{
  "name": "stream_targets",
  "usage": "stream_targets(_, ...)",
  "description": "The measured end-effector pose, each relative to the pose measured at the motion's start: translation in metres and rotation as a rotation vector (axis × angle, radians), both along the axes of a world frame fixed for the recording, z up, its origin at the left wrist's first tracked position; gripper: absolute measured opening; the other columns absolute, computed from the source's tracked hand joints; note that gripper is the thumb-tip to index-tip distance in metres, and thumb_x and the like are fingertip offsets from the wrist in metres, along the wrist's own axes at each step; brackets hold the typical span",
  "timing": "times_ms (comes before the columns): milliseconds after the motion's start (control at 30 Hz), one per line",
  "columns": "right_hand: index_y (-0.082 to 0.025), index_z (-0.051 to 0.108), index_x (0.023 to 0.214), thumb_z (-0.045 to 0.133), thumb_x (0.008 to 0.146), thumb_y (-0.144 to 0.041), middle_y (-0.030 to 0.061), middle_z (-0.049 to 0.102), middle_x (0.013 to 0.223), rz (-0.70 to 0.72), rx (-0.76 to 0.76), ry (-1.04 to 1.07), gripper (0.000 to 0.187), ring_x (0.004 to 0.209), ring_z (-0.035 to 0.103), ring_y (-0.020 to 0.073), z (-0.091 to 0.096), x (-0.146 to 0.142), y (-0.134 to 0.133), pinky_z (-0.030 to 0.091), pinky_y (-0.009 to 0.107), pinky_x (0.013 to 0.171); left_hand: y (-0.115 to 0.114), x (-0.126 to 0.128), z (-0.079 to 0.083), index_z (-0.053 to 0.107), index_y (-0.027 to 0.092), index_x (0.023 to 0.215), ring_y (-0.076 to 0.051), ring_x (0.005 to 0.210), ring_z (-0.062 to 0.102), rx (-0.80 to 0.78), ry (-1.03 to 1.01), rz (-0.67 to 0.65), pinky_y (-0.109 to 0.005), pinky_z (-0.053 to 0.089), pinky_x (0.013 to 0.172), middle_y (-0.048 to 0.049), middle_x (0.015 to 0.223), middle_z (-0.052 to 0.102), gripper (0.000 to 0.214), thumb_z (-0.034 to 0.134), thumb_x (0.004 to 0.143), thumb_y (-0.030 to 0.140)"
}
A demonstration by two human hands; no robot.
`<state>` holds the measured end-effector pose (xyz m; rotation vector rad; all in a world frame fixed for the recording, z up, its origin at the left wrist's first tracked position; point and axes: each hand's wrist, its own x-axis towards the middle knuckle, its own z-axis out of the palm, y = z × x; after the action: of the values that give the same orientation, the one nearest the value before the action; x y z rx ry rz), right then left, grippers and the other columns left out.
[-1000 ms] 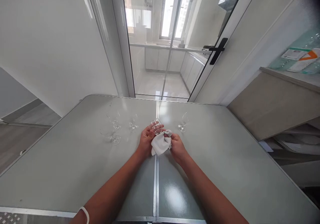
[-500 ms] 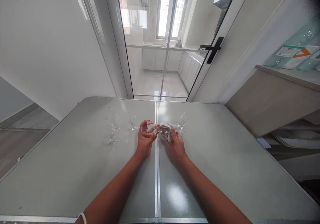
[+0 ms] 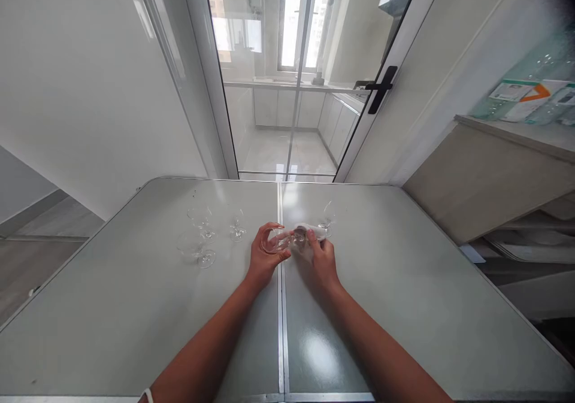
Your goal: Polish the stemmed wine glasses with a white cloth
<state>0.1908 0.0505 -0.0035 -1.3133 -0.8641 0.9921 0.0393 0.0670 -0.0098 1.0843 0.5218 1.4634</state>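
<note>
My left hand [image 3: 263, 259] is wrapped round the bowl of a clear stemmed glass [image 3: 272, 244], which lies sideways between my hands. Pinched in my right hand [image 3: 324, 260] is a white cloth [image 3: 318, 231], pressed against the foot end of that glass. Just behind my right hand stands another clear stemmed glass [image 3: 328, 218], partly hidden by the cloth. To the left of my left hand are three more: one close by [image 3: 237, 230], and two farther left, a rear glass [image 3: 207, 232] and a front glass [image 3: 206, 259].
The grey folding table [image 3: 135, 319] has a metal seam [image 3: 281, 331] down its middle. Beyond its far edge is a glass door with a black handle [image 3: 381, 89]. Bottles with labels [image 3: 521, 97] stand on a shelf at the right.
The glass has turned slightly in my hands, its bowl opening now facing me more. My right hand's grip on the cloth has shifted, and the cloth sits farther right, uncovering the foot end.
</note>
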Motion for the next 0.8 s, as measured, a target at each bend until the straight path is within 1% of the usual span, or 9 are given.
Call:
stream_targets(67,-0.014,0.076,0.101,0.065,0.085,-0.063,0.0110,0.077,0.096,0.032,-0.016,0.000,0.052,0.087,0.071,0.0254,-0.001,0.001,0.002,0.054,0.034,0.075,0.000,0.000,-0.001,0.059,0.028,0.118,-0.030,0.113,0.069,-0.006,0.020,-0.009,-0.038,0.058,0.095,-0.0040,0.123,0.056,0.061,0.092,0.067,0.023)
stream_targets(200,-0.011,0.076,0.091,0.074,0.078,-0.059,0.0104,0.076,0.084,0.070,-0.038,-0.109,0.050,0.076,0.068,0.0242,-0.002,0.008,0.005,0.051,0.031,0.067,-0.001,0.001,0.000,0.059,0.027,0.118,-0.030,0.113,0.069,-0.008,0.039,-0.004,-0.041,0.058,0.096,-0.0047,0.122,0.057,0.061,0.092,0.067,0.024)
stream_targets(267,-0.010,0.076,0.087,0.076,0.077,-0.058,0.0092,0.074,0.080,0.018,-0.023,-0.164,0.049,0.073,0.066,0.0231,0.000,0.011,0.004,0.049,0.031,0.065,-0.002,0.001,0.002,0.059,0.028,0.118,-0.030,0.114,0.069,-0.007,0.051,-0.002,-0.043,0.057,0.099,-0.0045,0.123,0.057,0.061,0.092,0.067,0.023)
stream_targets(367,-0.011,0.073,0.084,0.075,0.078,-0.056,0.0071,0.072,0.077,-0.143,0.032,-0.228,0.046,0.072,0.063,0.0216,0.006,0.011,0.000,0.048,0.031,0.067,-0.002,0.001,0.006,0.058,0.028,0.117,-0.030,0.115,0.068,-0.011,0.044,0.039,-0.045,0.055,0.101,-0.0042,0.124,0.056,0.059,0.091,0.068,0.024)
stream_targets(467,-0.014,0.072,0.099,0.067,0.086,-0.054,0.0081,0.074,0.093,-0.219,0.110,-0.163,0.042,0.087,0.065,0.0230,0.009,0.006,-0.002,0.050,0.033,0.079,-0.001,0.001,0.008,0.058,0.028,0.116,-0.031,0.119,0.066,-0.022,0.007,0.103,-0.046,0.055,0.102,-0.0047,0.128,0.054,0.056,0.090,0.070,0.028)
stream_targets(533,-0.018,0.069,0.115,0.064,0.089,-0.050,0.0089,0.072,0.114,-0.156,0.143,-0.101,0.042,0.105,0.064,0.0233,0.008,0.003,-0.001,0.048,0.035,0.093,-0.001,0.002,0.007,0.058,0.028,0.115,-0.031,0.118,0.067,-0.033,-0.011,0.081,-0.047,0.056,0.099,-0.0054,0.130,0.053,0.056,0.090,0.069,0.031)
stream_targets(600,-0.021,0.065,0.126,0.064,0.090,-0.047,0.0084,0.067,0.127,-0.029,0.128,-0.029,0.044,0.116,0.060,0.0233,0.006,0.001,0.001,0.044,0.037,0.102,0.000,0.002,0.006,0.058,0.028,0.116,-0.031,0.114,0.068,-0.038,-0.024,0.031,-0.046,0.058,0.096,-0.0055,0.129,0.053,0.059,0.092,0.067,0.031)
stream_targets(700,-0.022,0.067,0.126,0.065,0.088,-0.039,0.0076,0.066,0.130,0.180,0.092,0.148,0.042,0.118,0.060,0.0249,0.006,0.004,0.003,0.045,0.036,0.100,0.002,0.000,0.003,0.059,0.028,0.116,-0.030,0.114,0.068,-0.058,-0.058,0.041,-0.045,0.058,0.096,-0.0051,0.129,0.054,0.058,0.091,0.068,0.031)
stream_targets(800,-0.022,0.072,0.118,0.064,0.087,-0.031,0.0067,0.069,0.123,0.255,0.118,0.153,0.034,0.112,0.062,0.0253,0.010,0.008,0.003,0.048,0.035,0.093,0.005,-0.002,0.003,0.058,0.029,0.119,-0.030,0.118,0.065,-0.095,-0.101,0.088,-0.045,0.058,0.098,-0.0044,0.130,0.053,0.058,0.090,0.070,0.031)
